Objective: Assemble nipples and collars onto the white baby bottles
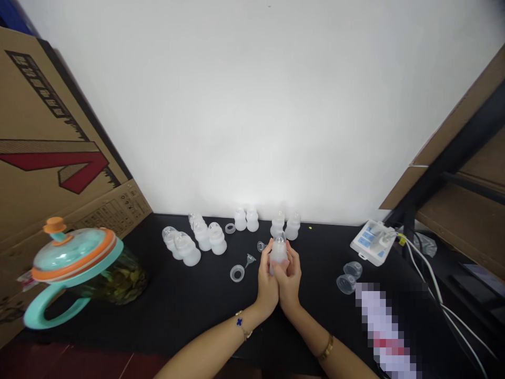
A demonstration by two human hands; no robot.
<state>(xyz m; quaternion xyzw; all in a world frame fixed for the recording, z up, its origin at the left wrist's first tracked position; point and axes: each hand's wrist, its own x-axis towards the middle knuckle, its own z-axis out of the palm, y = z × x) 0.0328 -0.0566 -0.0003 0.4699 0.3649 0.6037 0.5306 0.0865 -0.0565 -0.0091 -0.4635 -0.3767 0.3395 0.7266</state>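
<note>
Both of my hands are wrapped round one small baby bottle (279,249), white below with a clear top pointing away from me. My left hand (268,273) cups its left side, and my right hand (290,273) closes on the right, a thumb lying across the front. Just left of my hands lie a small clear nipple (261,246), a tiny funnel-shaped piece (250,260) and a white collar ring (237,273). Behind the held bottle, two more bottles (292,226) stand near the wall. The bottle's lower end is hidden by my fingers.
Several bottles (201,234) stand left of centre, with a pair (252,218) and another ring (230,228) by the wall. A teal-lidded jug (114,279) and a cardboard box (47,126) occupy the left. Two clear caps (347,283), a power strip (373,242) and cables (428,263) lie right.
</note>
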